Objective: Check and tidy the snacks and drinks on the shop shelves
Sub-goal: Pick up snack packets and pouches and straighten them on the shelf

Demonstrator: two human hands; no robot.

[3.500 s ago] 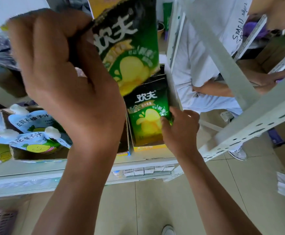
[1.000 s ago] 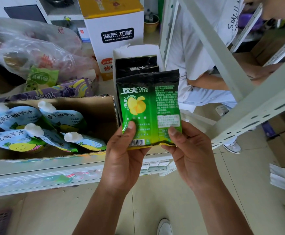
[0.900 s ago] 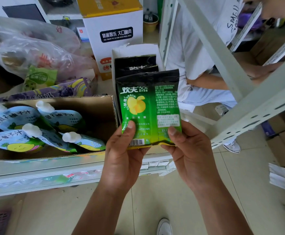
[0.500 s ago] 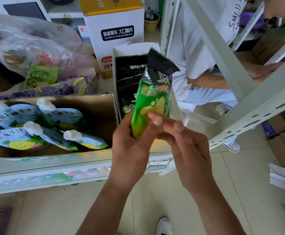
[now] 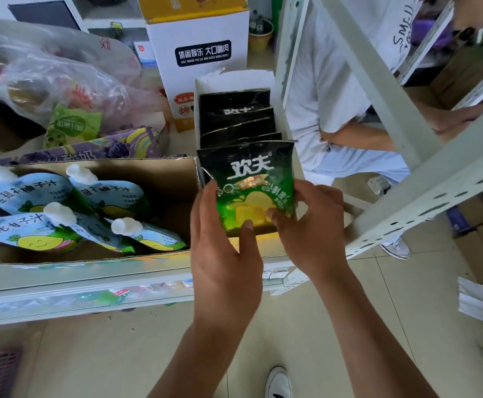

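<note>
A green and black snack pouch [image 5: 249, 179] with a yellow fruit picture stands upright, front side facing me, at the front of a narrow white display box [image 5: 234, 79]. Behind it in the box stand several more black-topped pouches [image 5: 236, 116]. My left hand [image 5: 223, 254] grips the pouch's left edge, thumb on its lower front. My right hand [image 5: 312, 225] holds the right edge with the thumb on the lower front too.
A cardboard box [image 5: 137, 170] of blue spouted juice pouches [image 5: 27, 191] sits to the left on the white shelf [image 5: 76, 282]. Behind stand a white and yellow carton [image 5: 200, 38] and plastic bags [image 5: 56, 76]. A person in white [image 5: 335, 81] stands beyond the slanted shelf frame [image 5: 424, 191].
I held the pouch with its printed back towards me, turned it edge-on, and now its front faces me, lower down at the front of the white box.
</note>
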